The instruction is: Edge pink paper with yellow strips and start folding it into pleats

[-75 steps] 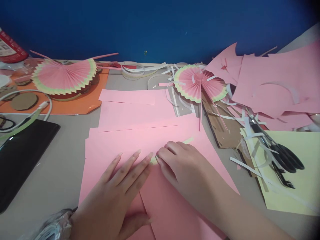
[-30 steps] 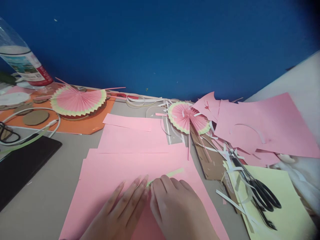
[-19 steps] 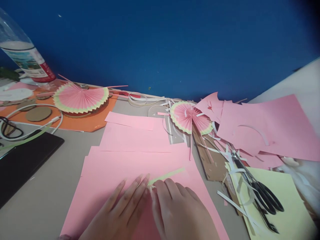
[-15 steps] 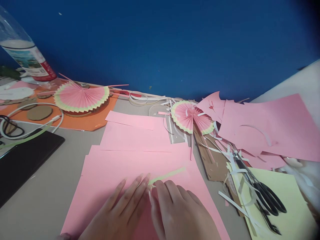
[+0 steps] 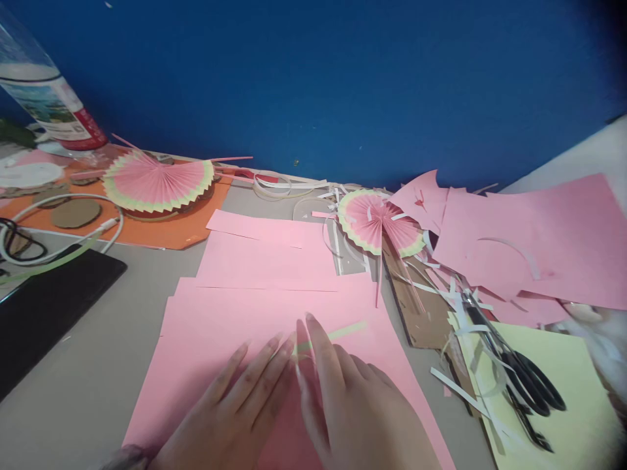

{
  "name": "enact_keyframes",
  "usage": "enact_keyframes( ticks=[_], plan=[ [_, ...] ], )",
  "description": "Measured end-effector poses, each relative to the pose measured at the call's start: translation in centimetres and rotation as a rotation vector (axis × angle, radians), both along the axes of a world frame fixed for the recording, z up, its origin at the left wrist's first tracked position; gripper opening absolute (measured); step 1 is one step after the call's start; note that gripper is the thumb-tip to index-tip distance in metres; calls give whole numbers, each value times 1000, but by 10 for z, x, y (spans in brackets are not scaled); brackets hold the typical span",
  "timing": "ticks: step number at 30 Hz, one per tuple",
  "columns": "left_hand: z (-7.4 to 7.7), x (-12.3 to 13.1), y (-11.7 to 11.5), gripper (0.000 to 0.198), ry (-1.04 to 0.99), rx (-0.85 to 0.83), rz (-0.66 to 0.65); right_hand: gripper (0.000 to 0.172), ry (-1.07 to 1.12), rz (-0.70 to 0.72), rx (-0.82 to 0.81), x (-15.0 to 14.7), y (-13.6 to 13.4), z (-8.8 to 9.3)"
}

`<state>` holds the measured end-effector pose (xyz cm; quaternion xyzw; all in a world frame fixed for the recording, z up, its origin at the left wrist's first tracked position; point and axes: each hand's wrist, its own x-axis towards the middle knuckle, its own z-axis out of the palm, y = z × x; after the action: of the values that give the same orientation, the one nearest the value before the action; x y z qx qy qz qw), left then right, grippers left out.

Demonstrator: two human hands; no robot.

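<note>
My left hand point(image 5: 235, 398) lies flat on a large sheet of pink paper point(image 5: 196, 316), its fingers stretched out and the fingertips beside the inner end of a thin pale green paper strip point(image 5: 349, 331). The strip slants up to the right across the sheet. Over its inner part is my right hand point(image 5: 365, 398), with the index finger straightened, the thumb apart from it and the other fingers bent. The index finger looks slightly smeared by motion. Whether the strip is stuck down or loose I cannot tell.
Two pleated pink paper fans, one left point(image 5: 159, 183) and one right point(image 5: 360, 219), stand behind. Scissors point(image 5: 531, 382) and paper scraps lie on a pale yellow sheet point(image 5: 573, 372). At the left are a dark flat device point(image 5: 63, 307), a white cable point(image 5: 117, 228) and a plastic bottle point(image 5: 49, 108).
My right index finger has straightened and reached forward over the strip, opening away from the thumb. My left hand has stayed in place. The view has shifted slightly.
</note>
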<state>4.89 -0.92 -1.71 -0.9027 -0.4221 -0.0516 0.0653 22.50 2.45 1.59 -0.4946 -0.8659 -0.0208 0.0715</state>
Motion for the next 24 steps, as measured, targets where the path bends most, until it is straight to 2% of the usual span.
enact_keyframes(
  ticks=[4, 5, 11, 18, 24],
  plan=[
    [1, -1, 1, 50, 14, -20, -15, 13, -40, -84, -112, 3, 4, 3],
    [2, 0, 1, 51, 18, -24, -18, 12, -46, -104, -135, 3, 6, 4],
    [4, 0, -4, 54, 15, -56, 14, 18, 46, -115, -284, 6, 24, 12],
    [7, 1, -3, 55, 22, -54, 9, 14, 178, -246, -532, 15, 33, 21],
    [7, -2, -2, 55, 20, -43, -6, 21, 156, -235, -561, 13, 37, 22]
  ],
)
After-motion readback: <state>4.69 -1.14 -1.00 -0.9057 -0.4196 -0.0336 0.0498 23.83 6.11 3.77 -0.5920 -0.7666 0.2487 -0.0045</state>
